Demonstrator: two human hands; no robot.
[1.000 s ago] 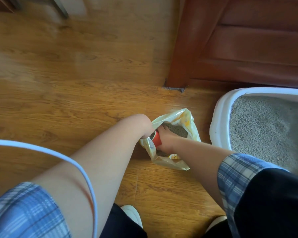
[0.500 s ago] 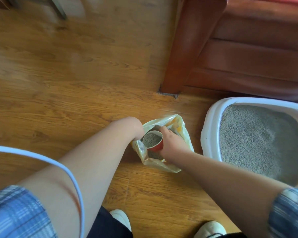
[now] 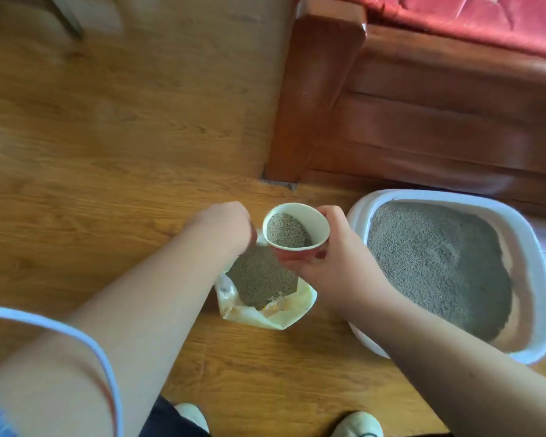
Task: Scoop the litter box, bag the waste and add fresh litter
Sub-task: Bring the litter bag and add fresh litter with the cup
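Observation:
My right hand [image 3: 334, 263] grips a red paper cup [image 3: 297, 230] with a white inside, partly filled with grey litter. It hangs above the open yellowish plastic bag [image 3: 265, 313] of fresh grey litter on the floor. My left hand [image 3: 224, 225] is closed on the bag's far left edge and holds its mouth open. To the right stands the white litter box [image 3: 530, 266], filled with grey litter, a hand's width from the cup.
A dark wooden bed frame [image 3: 423, 115] with a red cover stands behind the litter box, its post at the bag's far side. The floor is wooden planks. My two white shoes [image 3: 356, 424] show at the bottom edge. A white cord crosses my left arm.
My right hand has lifted the cup out of the bag, now with litter in it, and raised it above the bag's mouth. The camera has tilted up a little.

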